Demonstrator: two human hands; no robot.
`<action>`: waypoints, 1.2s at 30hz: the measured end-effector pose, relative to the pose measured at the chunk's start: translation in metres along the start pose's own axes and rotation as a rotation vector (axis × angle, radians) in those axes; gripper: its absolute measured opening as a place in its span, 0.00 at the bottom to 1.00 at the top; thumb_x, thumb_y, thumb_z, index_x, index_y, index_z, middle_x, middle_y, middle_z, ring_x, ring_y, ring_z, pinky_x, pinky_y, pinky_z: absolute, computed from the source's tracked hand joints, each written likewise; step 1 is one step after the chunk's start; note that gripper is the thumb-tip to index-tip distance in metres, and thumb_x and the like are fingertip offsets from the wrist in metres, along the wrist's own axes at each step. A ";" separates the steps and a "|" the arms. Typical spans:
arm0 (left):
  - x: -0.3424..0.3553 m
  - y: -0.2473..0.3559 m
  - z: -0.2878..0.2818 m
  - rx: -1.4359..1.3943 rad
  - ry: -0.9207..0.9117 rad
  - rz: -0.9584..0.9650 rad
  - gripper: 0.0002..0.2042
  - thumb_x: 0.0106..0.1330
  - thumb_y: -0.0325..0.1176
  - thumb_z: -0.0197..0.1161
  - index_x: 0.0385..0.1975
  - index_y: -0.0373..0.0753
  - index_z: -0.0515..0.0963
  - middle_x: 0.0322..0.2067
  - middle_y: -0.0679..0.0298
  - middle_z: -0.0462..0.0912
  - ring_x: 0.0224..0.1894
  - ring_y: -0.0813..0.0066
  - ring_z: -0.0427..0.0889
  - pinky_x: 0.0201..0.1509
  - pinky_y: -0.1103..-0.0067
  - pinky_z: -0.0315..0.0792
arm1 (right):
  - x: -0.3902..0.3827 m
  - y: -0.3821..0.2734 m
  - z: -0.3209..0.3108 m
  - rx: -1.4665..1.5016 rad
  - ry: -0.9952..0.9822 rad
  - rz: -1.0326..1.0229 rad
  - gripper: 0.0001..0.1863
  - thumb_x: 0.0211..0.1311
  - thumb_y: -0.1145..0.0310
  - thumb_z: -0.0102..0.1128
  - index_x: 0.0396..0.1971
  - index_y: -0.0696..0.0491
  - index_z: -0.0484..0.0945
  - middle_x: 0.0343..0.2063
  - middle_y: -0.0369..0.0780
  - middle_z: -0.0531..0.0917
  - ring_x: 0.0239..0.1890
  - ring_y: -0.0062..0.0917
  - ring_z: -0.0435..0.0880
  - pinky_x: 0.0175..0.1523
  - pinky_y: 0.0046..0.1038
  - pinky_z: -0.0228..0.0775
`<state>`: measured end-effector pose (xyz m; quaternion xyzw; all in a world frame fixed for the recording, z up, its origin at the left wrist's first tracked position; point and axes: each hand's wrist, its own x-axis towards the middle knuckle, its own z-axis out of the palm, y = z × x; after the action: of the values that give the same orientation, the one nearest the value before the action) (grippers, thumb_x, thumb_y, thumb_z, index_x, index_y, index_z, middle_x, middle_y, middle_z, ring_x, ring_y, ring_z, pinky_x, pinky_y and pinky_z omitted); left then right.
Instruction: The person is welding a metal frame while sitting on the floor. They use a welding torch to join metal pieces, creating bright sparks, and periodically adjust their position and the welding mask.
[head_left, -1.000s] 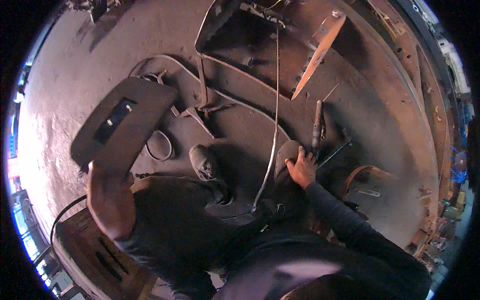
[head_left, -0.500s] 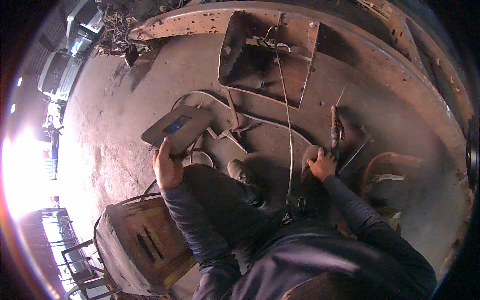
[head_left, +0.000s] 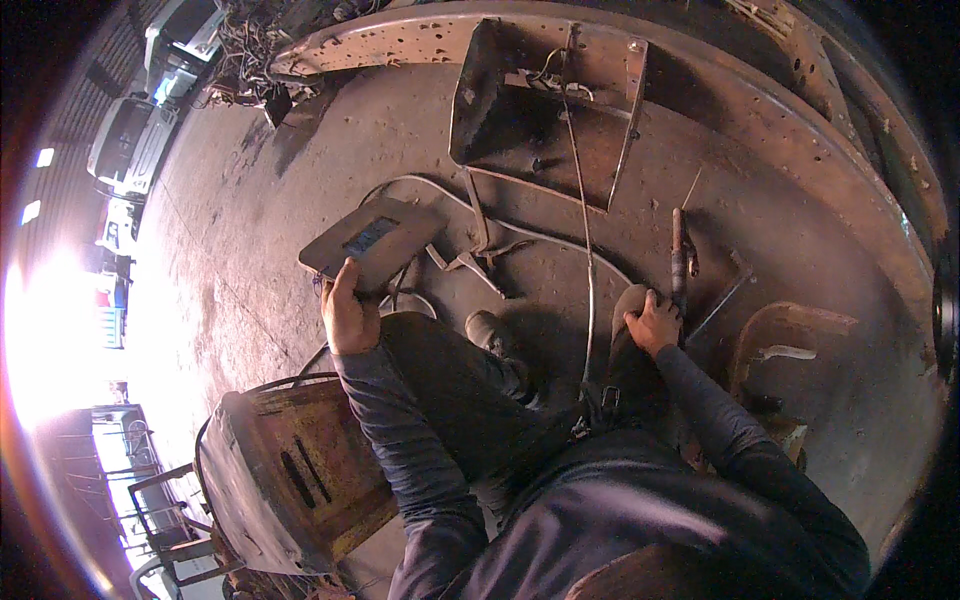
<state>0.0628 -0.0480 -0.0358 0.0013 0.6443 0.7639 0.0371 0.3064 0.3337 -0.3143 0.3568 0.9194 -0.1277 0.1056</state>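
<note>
My left hand (head_left: 352, 315) grips the lower edge of a flat brown hand-held welding shield (head_left: 400, 228), thumb on its face. A rectangular bluish window (head_left: 369, 238) is set in the shield, which is tilted over the floor to the left of my knees. My right hand (head_left: 655, 321) rests on my right knee, fingers partly spread over it. Right beside those fingers an electrode holder (head_left: 679, 245) points away from me, with a thin rod (head_left: 693, 188) at its far end. I see no grip on the holder; its lower end is partly hidden.
An open rusty metal box frame (head_left: 545, 165) stands ahead, against a long curved perforated beam (head_left: 400, 38). Cable (head_left: 440, 188) and metal pieces (head_left: 480, 268) lie on the floor. A worn yellowish metal case (head_left: 300, 475) is at lower left, a curved bracket (head_left: 790, 320) at right.
The whole view has shifted slightly right and up. The shield stays in my left hand and its window looks lighter. My right hand remains on the knee.
</note>
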 end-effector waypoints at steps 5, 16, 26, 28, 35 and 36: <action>-0.001 0.004 0.008 -0.064 0.012 -0.035 0.18 0.74 0.36 0.57 0.59 0.35 0.72 0.50 0.57 0.82 0.45 0.61 0.84 0.39 0.68 0.79 | 0.005 0.000 -0.007 0.031 -0.098 0.027 0.45 0.59 0.38 0.61 0.70 0.48 0.62 0.64 0.59 0.68 0.64 0.55 0.70 0.67 0.57 0.60; 0.002 -0.001 0.005 -0.083 0.044 -0.056 0.17 0.73 0.37 0.59 0.55 0.33 0.74 0.48 0.57 0.82 0.44 0.62 0.84 0.39 0.69 0.79 | 0.004 -0.001 -0.014 0.050 -0.112 0.035 0.46 0.58 0.37 0.62 0.71 0.48 0.61 0.62 0.58 0.70 0.63 0.55 0.70 0.66 0.55 0.62; -0.008 0.009 0.022 -0.124 0.124 -0.020 0.15 0.71 0.35 0.60 0.51 0.31 0.74 0.42 0.53 0.82 0.39 0.59 0.84 0.33 0.66 0.81 | -0.004 -0.006 -0.023 0.095 -0.154 0.057 0.47 0.58 0.37 0.61 0.72 0.48 0.60 0.65 0.58 0.67 0.67 0.59 0.66 0.66 0.59 0.63; 0.001 0.011 0.011 -0.122 0.084 0.003 0.16 0.71 0.35 0.60 0.53 0.32 0.72 0.40 0.53 0.81 0.35 0.58 0.83 0.31 0.67 0.80 | -0.001 -0.013 -0.022 0.106 -0.141 0.041 0.47 0.58 0.37 0.61 0.72 0.48 0.60 0.66 0.59 0.66 0.68 0.60 0.65 0.66 0.59 0.63; 0.007 -0.010 -0.006 0.100 0.071 0.040 0.15 0.73 0.35 0.59 0.51 0.30 0.77 0.45 0.56 0.82 0.40 0.63 0.84 0.38 0.71 0.82 | 0.006 0.004 -0.012 0.127 -0.166 0.033 0.49 0.56 0.35 0.62 0.72 0.46 0.60 0.67 0.60 0.65 0.68 0.59 0.66 0.67 0.57 0.62; 0.000 -0.005 0.010 0.023 0.083 -0.019 0.15 0.73 0.35 0.58 0.52 0.31 0.76 0.45 0.56 0.82 0.42 0.63 0.84 0.39 0.70 0.82 | 0.003 0.012 -0.010 0.113 -0.155 0.058 0.48 0.56 0.36 0.62 0.72 0.46 0.60 0.66 0.60 0.66 0.67 0.59 0.66 0.67 0.57 0.62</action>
<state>0.0635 -0.0373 -0.0389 -0.0360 0.6540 0.7554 0.0178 0.3115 0.3472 -0.3073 0.3779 0.8890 -0.2033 0.1598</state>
